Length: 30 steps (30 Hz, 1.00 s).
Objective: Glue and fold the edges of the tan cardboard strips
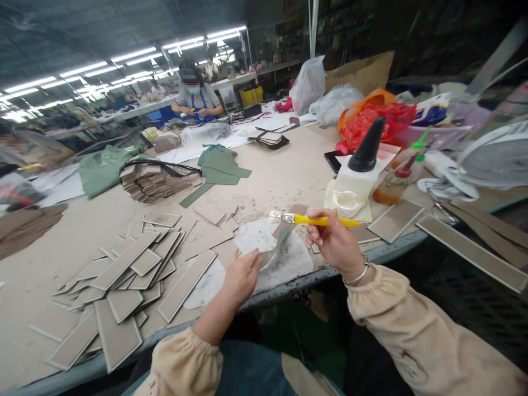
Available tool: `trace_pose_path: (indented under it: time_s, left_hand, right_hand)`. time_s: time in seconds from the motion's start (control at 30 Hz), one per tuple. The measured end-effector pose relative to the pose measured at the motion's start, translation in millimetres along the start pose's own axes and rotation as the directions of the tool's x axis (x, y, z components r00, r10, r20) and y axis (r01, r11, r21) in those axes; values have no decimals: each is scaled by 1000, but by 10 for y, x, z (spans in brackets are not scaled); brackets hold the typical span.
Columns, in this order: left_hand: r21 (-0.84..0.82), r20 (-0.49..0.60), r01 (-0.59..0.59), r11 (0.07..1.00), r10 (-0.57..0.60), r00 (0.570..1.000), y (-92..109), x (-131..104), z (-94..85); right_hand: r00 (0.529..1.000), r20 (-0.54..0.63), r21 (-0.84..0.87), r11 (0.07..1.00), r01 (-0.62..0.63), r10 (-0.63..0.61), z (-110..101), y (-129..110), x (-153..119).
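My right hand (336, 242) grips a paintbrush (303, 219) by its yellow handle, its pale bristles pointing left above the table. In my left hand (244, 273) the fingers pinch a thin, bent grey-green strip (277, 248), which curves up over a stained white sheet (303, 256). Left of that hand lies a long taupe panel with pale edges (187, 286). Beyond it spreads a loose heap of similar panels (124, 264). Behind the brush, a white container with a black cone-shaped top (358, 170) stands close to my right hand.
A tied bundle of taupe pieces (152, 181) and flat green pieces (220, 168) lie farther back. At right are a bottle of amber liquid (390, 187), a red plastic bag (375, 124) and a fan (495, 154). A co-worker (198, 99) sits across the table.
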State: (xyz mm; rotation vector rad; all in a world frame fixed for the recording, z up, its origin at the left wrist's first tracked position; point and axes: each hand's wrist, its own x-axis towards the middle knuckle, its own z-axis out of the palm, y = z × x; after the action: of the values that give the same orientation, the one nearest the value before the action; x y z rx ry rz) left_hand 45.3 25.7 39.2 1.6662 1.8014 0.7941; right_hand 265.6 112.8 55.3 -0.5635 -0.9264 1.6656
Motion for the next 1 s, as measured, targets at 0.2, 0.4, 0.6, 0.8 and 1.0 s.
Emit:
trace_pose_path:
  time_s: [0.2, 0.4, 0.6, 0.8, 1.0]
  left_hand:
    - [-707, 91, 332, 625, -385, 918, -124, -155, -369]
    - [-122, -22, 381, 916, -387, 922, -342, -164, -154]
    - [363, 10, -72, 929, 73, 997, -471, -363, -340]
    - [406, 345, -431, 806, 302, 889, -581, -557, -525]
    - [357, 383, -449, 819, 310, 870, -701, -492, -509]
  right_hand:
    - [999, -27, 83, 996, -39, 41, 12, -96, -57]
    - [989, -27, -64, 987, -145, 144, 65, -6, -53]
    - [963, -15, -160, 950, -268, 269, 131, 266, -106]
    - [932, 22, -413, 852, -322, 363, 209, 547, -222]
    - [919, 66, -620, 738, -268, 389, 378, 679, -304]
